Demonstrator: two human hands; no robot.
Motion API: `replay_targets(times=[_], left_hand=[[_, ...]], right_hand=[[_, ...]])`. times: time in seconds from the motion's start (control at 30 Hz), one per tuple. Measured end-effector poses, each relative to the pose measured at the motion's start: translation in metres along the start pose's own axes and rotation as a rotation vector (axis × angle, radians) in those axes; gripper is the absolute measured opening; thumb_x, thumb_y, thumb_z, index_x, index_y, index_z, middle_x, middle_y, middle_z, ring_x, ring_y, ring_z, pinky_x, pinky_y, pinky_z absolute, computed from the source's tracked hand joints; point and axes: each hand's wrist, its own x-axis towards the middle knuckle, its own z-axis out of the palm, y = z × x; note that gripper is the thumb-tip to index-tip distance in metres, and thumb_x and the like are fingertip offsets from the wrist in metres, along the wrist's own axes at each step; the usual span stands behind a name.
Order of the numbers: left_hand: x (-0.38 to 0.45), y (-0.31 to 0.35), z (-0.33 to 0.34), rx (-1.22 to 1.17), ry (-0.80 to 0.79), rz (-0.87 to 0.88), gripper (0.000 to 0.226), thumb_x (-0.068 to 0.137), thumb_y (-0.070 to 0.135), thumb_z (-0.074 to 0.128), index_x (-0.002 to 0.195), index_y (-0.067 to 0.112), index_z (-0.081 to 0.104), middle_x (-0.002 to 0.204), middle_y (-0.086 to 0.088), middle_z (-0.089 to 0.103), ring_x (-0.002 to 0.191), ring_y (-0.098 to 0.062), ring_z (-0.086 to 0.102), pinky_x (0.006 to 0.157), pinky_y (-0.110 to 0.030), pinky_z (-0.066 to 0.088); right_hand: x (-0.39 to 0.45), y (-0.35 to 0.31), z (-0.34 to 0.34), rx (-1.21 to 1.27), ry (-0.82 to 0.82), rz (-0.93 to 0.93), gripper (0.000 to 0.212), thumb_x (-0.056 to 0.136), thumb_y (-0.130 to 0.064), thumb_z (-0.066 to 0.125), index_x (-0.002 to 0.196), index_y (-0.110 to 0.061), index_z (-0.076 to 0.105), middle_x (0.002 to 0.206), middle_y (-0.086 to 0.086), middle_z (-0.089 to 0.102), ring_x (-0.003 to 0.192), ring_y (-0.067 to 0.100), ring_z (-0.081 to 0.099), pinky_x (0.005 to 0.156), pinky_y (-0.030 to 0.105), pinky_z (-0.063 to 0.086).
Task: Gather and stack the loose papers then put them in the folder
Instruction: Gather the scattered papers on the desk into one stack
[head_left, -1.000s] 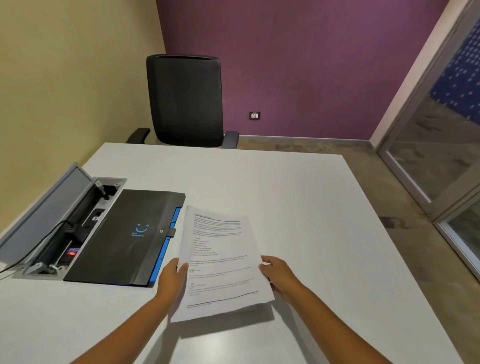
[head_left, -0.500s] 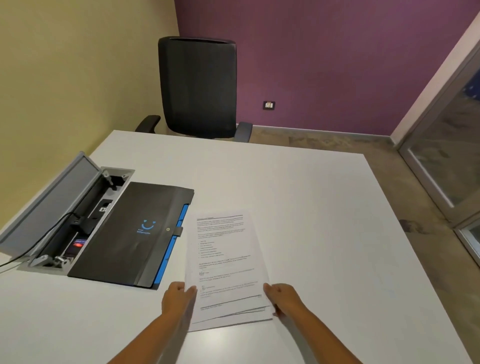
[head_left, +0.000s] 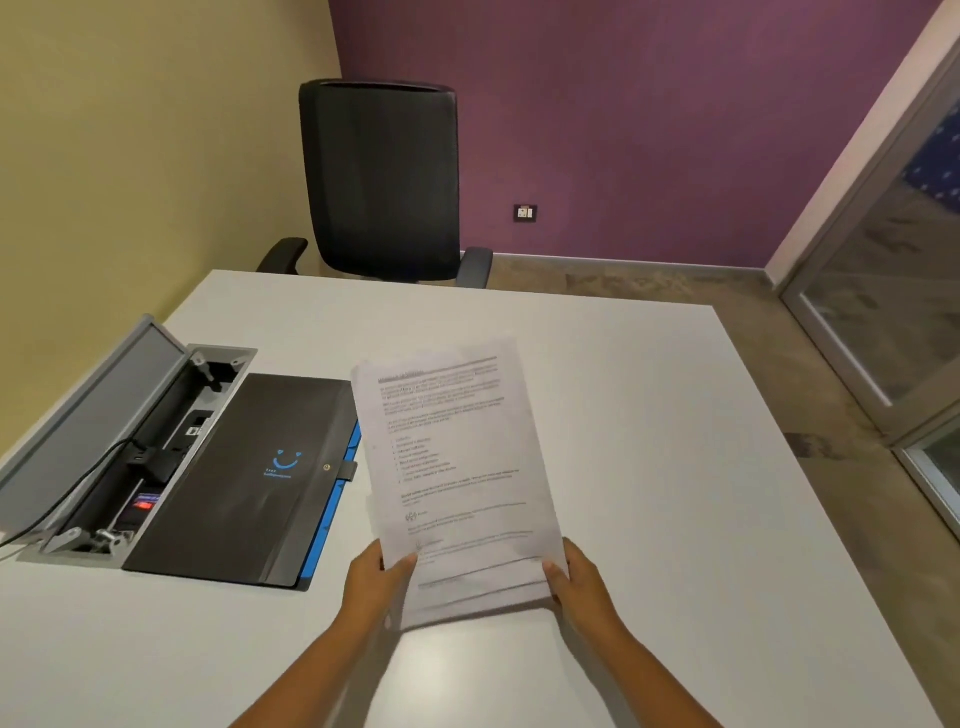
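A stack of printed white papers (head_left: 457, 467) is held tilted up off the white table (head_left: 649, 415), its lower sheets slightly fanned. My left hand (head_left: 376, 584) grips the stack's lower left corner, thumb on top. My right hand (head_left: 579, 584) grips the lower right corner. The black folder (head_left: 249, 478) with a blue smile logo and blue inner edge lies closed on the table, just left of the papers; the stack's left edge overlaps its right side in view.
An open grey cable box (head_left: 104, 441) with plugs and a black cable is set into the table left of the folder. A black office chair (head_left: 382, 176) stands at the far edge. Glass door (head_left: 883, 312) at right.
The stack lay flat on the table half a second ago; now both hands have lifted it, tilted toward me, with its top edge raised.
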Motion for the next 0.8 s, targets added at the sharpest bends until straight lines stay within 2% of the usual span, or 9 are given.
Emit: replay_targets(times=[0.07, 0.17, 0.3, 0.33, 0.4, 0.47, 0.6, 0.7, 0.8], left_hand=[[-0.006, 0.018, 0.002, -0.045, 0.028, 0.089, 0.026, 0.084, 0.012, 0.064, 0.11, 0.013, 0.059, 0.109, -0.011, 0.065, 0.103, -0.03, 0.06, 0.084, -0.038, 0.053], [-0.014, 0.042, 0.0, -0.091, 0.007, 0.176, 0.028, 0.081, 0.01, 0.066, 0.107, 0.018, 0.059, 0.108, -0.006, 0.065, 0.099, -0.026, 0.06, 0.087, -0.038, 0.052], [-0.028, 0.064, 0.001, -0.123, -0.029, 0.264, 0.034, 0.075, 0.012, 0.073, 0.099, 0.029, 0.057, 0.096, 0.002, 0.066, 0.092, -0.017, 0.061, 0.082, -0.032, 0.05], [-0.031, 0.068, 0.003, -0.1, -0.029, 0.275, 0.035, 0.075, 0.011, 0.073, 0.101, 0.027, 0.057, 0.096, -0.002, 0.066, 0.093, -0.02, 0.061, 0.084, -0.036, 0.051], [-0.036, 0.073, 0.007, -0.057, -0.029, 0.286, 0.033, 0.076, 0.011, 0.072, 0.103, 0.023, 0.057, 0.097, -0.007, 0.064, 0.096, -0.025, 0.06, 0.088, -0.043, 0.052], [-0.039, 0.076, 0.01, -0.062, -0.018, 0.296, 0.03, 0.077, 0.012, 0.072, 0.094, 0.028, 0.054, 0.093, 0.0, 0.063, 0.092, -0.021, 0.059, 0.085, -0.041, 0.052], [-0.044, 0.083, 0.007, -0.133, -0.027, 0.317, 0.029, 0.075, 0.017, 0.073, 0.098, 0.027, 0.058, 0.097, 0.0, 0.066, 0.093, -0.019, 0.061, 0.08, -0.036, 0.053], [-0.05, 0.089, 0.002, -0.172, -0.038, 0.363, 0.057, 0.062, 0.037, 0.078, 0.111, 0.013, 0.06, 0.103, -0.006, 0.068, 0.099, -0.027, 0.064, 0.076, -0.033, 0.054], [-0.06, 0.099, -0.005, -0.232, -0.027, 0.463, 0.085, 0.035, 0.069, 0.077, 0.103, 0.018, 0.062, 0.093, 0.003, 0.072, 0.087, -0.014, 0.068, 0.065, -0.02, 0.054]], right_hand=[[-0.006, -0.014, -0.006, 0.036, 0.008, -0.088, 0.029, 0.096, -0.005, 0.045, 0.123, -0.017, 0.049, 0.114, -0.001, 0.061, 0.103, 0.014, 0.059, 0.081, 0.008, 0.05], [-0.009, -0.032, -0.016, 0.043, 0.016, -0.181, 0.032, 0.091, 0.0, 0.053, 0.119, -0.016, 0.053, 0.109, -0.004, 0.064, 0.099, 0.008, 0.062, 0.082, 0.009, 0.051], [-0.012, -0.049, -0.021, 0.141, 0.083, -0.11, 0.025, 0.076, -0.005, 0.075, 0.093, -0.018, 0.062, 0.086, -0.008, 0.07, 0.073, -0.002, 0.068, 0.06, 0.01, 0.053], [-0.012, -0.053, -0.021, 0.171, 0.092, -0.085, 0.027, 0.073, -0.009, 0.078, 0.093, -0.018, 0.063, 0.085, -0.01, 0.07, 0.074, 0.0, 0.068, 0.06, 0.013, 0.053], [-0.013, -0.06, -0.02, 0.162, 0.088, -0.059, 0.039, 0.07, -0.018, 0.081, 0.104, -0.018, 0.061, 0.097, -0.003, 0.069, 0.088, 0.009, 0.066, 0.071, 0.023, 0.054], [-0.013, -0.068, -0.021, 0.172, 0.091, -0.08, 0.038, 0.07, -0.02, 0.081, 0.103, -0.02, 0.061, 0.101, 0.0, 0.068, 0.092, 0.014, 0.065, 0.076, 0.028, 0.054], [-0.021, -0.085, -0.019, 0.215, 0.088, -0.169, 0.024, 0.071, -0.019, 0.08, 0.085, -0.03, 0.064, 0.089, -0.011, 0.07, 0.082, 0.004, 0.067, 0.062, 0.015, 0.053], [-0.028, -0.09, -0.019, 0.239, 0.087, -0.213, 0.022, 0.071, -0.016, 0.079, 0.085, -0.029, 0.067, 0.086, -0.01, 0.073, 0.085, 0.009, 0.069, 0.061, 0.016, 0.054], [-0.041, -0.1, -0.022, 0.262, 0.049, -0.304, 0.024, 0.07, -0.02, 0.08, 0.089, -0.03, 0.07, 0.089, -0.012, 0.075, 0.088, 0.011, 0.07, 0.062, 0.016, 0.055]])
